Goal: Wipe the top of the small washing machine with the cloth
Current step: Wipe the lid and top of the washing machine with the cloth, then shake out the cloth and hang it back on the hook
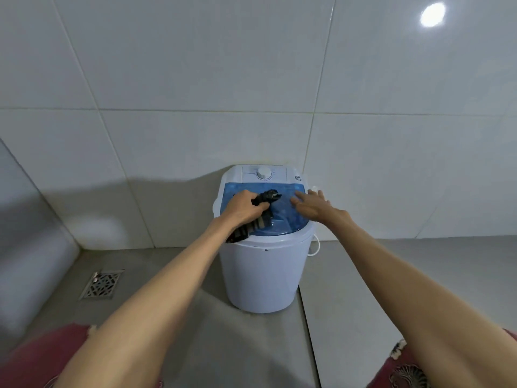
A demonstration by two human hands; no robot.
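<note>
Two hands: both of yours reached forward over the machine, arms bare and extended from the lower corners of the view.
Wall (195, 79): large pale glossy tiles filled the upper half, with a bright light reflection (432, 14) at the upper right.
Floor (251, 345): grey tiles ran beneath you, meeting the wall just behind the machine.
Washing machine (261, 275): the small white round tub stood on the floor against the wall, near the centre of your view.
Lid (282, 219): a translucent blue cover lay closed across the top of the machine.
Floor drain (101, 284): a patterned metal grate sat well to the left of the machine.
Left hand (242, 207): your fingers were curled tight around the cloth, pressing it onto the left part of the lid.
Right hand (309, 204): your palm faced down with fingers spread flat, holding nothing, at the right part of the lid; whether it touched the surface could not be told.
Cloth (265, 198): the dark, striped rag was bunched in your left hand, one end trailing over the front left rim.
Dial (264, 173): a white knob sat on the control panel behind the lid.
</note>
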